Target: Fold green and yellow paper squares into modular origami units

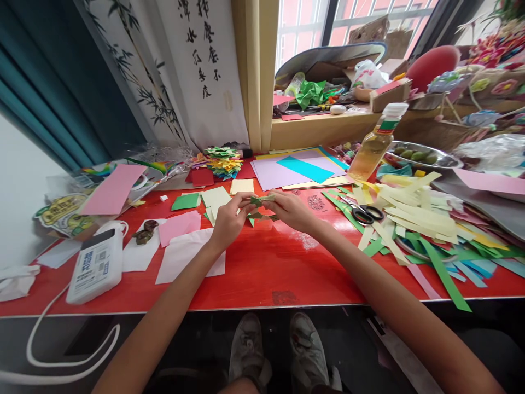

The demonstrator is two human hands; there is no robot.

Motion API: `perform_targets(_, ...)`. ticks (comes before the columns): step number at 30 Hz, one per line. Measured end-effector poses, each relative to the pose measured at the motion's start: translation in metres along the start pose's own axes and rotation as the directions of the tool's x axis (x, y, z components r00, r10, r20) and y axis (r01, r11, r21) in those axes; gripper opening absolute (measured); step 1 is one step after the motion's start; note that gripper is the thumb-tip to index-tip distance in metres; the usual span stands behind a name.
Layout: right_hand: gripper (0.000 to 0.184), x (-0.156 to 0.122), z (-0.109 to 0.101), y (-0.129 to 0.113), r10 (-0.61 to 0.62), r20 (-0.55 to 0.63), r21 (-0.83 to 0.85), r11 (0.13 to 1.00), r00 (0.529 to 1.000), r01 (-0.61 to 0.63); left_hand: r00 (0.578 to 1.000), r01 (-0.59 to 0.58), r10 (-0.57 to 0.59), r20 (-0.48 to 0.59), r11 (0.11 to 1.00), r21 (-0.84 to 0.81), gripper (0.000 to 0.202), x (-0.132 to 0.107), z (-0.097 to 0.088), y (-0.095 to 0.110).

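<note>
Both of my hands meet above the middle of the red table (pixel 262 273), pinching a small folded piece of green paper (pixel 256 201). My left hand (pixel 232 219) grips its left side, and my right hand (pixel 293 210) grips the right side. Fingers cover part of the folds. Below the hands more green paper shows, and I cannot tell whether it is joined to the held piece. Pale yellow sheets (pixel 215 200) and a green square (pixel 185 201) lie just left of my left hand. A yellow square (pixel 241 186) lies behind it.
Black-handled scissors (pixel 366 213) lie among paper strips (pixel 422 213) at the right. An oil-coloured bottle (pixel 375 145) stands behind them. A stack of folded paper pieces (pixel 223 163) and lilac sheets (pixel 270 172) are at the back. A white power strip (pixel 96 265) and pink paper (pixel 179 227) lie left.
</note>
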State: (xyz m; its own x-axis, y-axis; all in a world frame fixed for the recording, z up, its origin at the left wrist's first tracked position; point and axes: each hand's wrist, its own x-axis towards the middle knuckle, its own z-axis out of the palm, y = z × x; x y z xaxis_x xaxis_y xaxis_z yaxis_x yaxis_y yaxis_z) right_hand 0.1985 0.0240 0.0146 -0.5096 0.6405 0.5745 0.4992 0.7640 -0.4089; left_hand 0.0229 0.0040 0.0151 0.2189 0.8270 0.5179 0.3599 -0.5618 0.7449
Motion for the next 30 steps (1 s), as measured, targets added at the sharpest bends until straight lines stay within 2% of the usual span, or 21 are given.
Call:
perform_targets(3,0.029,-0.001,-0.002,0.001,-0.045,-0.067,-0.106,0.994,0.997,0.037,0.999,-0.020,0.021,-0.027,0.999,0.051,0.020,0.000,-0.001,0.001)
perform_targets(10,0.027,-0.002,-0.012,0.001,-0.117,-0.165,-0.132,0.987,0.979,0.095,0.988,-0.100,0.109,-0.108,0.991,0.088,0.016,-0.002,-0.005,0.004)
perform_targets(19,0.031,-0.003,-0.013,-0.006,-0.154,-0.170,-0.189,0.974,0.973,0.121,0.958,-0.210,0.219,-0.186,0.975,0.069,0.015,-0.005,-0.003,0.006)
perform_targets(23,0.029,-0.003,-0.012,-0.005,-0.190,-0.189,-0.238,0.961,0.963,0.143,0.949,-0.254,0.259,-0.179,0.966,0.055,0.013,-0.005,-0.003,0.007)
perform_targets(30,0.027,-0.004,-0.013,-0.005,-0.262,-0.117,-0.391,0.899,0.958,0.198,0.935,-0.312,0.324,-0.144,0.945,0.099,0.011,-0.005,-0.004,0.006)
